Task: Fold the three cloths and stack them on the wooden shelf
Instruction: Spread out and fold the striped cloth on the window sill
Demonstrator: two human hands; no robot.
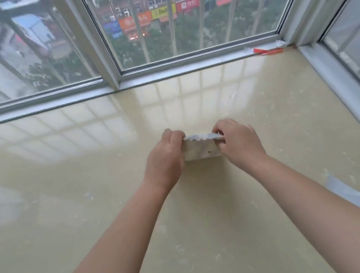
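Observation:
A small, pale white cloth (201,148) folded into a compact rectangle is held upright between both hands over a glossy cream sill (89,200). My left hand (166,158) pinches its left edge and my right hand (238,140) pinches its right edge, thumbs near the top fold. The cloth's lower edge hangs just above or on the surface; I cannot tell which. No other cloth and no wooden shelf are in view.
A window frame (116,82) runs along the back and a second one (343,88) along the right side. A red and white packet (267,50) lies in the back right corner. A grey strip (358,201) lies flat near my right forearm.

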